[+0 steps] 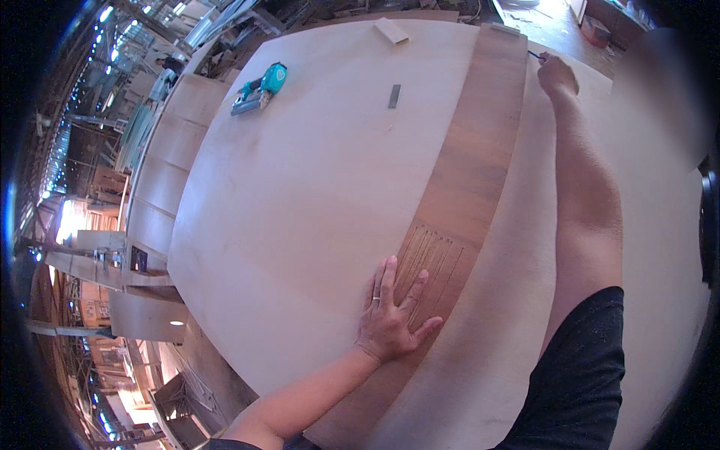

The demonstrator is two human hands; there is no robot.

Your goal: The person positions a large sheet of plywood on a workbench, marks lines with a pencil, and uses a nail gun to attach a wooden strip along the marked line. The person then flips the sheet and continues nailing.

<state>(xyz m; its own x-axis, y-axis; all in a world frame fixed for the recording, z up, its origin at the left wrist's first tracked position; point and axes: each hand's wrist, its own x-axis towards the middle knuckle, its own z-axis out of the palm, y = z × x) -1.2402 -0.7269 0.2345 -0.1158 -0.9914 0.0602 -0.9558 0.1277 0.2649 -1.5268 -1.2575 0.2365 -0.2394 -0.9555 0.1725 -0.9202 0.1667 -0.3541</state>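
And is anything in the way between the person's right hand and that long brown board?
Nothing visible: the right hand holds a thin dark tool pointing at the far right edge of the brown board. The left hand lies spread much nearer, clear of that gap.

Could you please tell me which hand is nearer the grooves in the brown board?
Left. The left hand is spread at the near end of the grooves; the right hand, holding a slim dark tool, is beside the far end of the brown board.

Soft light across pale board [300, 172], harsh glare at far left, blackened curved edges, blurry upper right
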